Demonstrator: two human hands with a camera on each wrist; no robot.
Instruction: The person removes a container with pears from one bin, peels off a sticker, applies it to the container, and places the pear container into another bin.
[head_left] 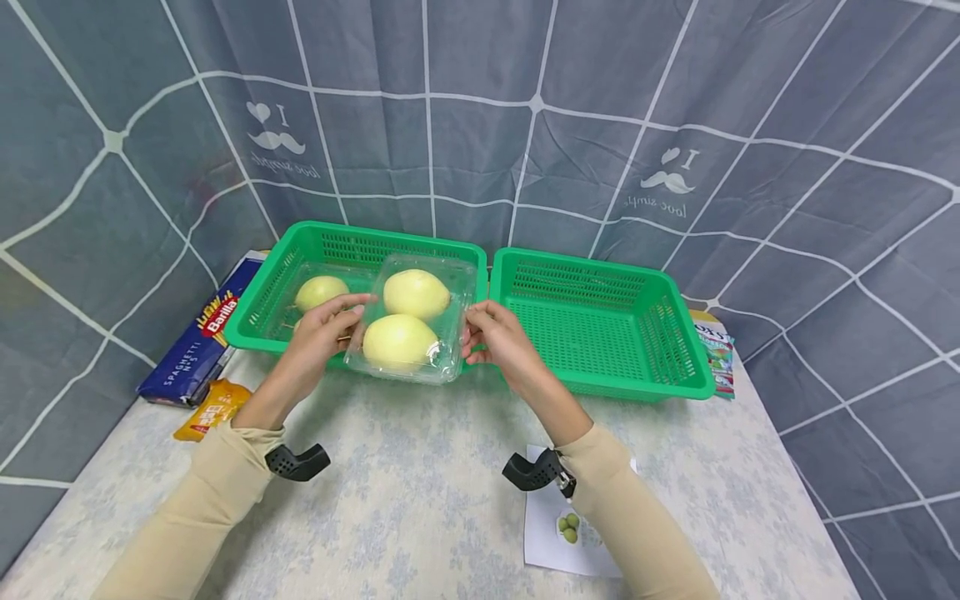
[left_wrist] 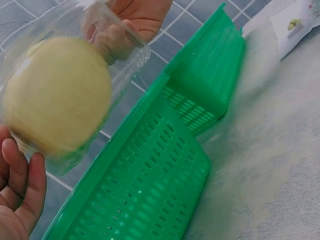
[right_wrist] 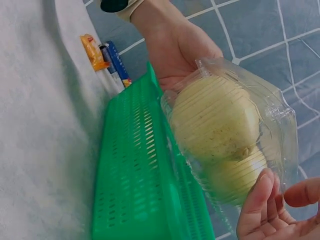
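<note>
A clear plastic box (head_left: 456,329) with two large, pale yellow fruits (head_left: 416,294) inside is held up by both hands over the right part of the left green basket (head_left: 352,242). My left hand (head_left: 318,337) grips the box's left side. At its right side my right hand (head_left: 502,342) pinches the edge between thumb and fingers. In the right wrist view one fruit (right_wrist: 215,117) shows a brownish spot through the ribbed plastic. Inside the left basket lies another clear box with yellow fruit (head_left: 321,292), partly hidden behind my left hand.
A second green basket (head_left: 577,383) stands close to the first, on its right. Left of them lie a blue spaghetti box (head_left: 191,342) and an orange packet (head_left: 213,410). Colourful packets (head_left: 718,358) sit at the far right. A printed sheet (head_left: 547,542) lies under my right forearm. A grey curtain (head_left: 480,150) hangs behind.
</note>
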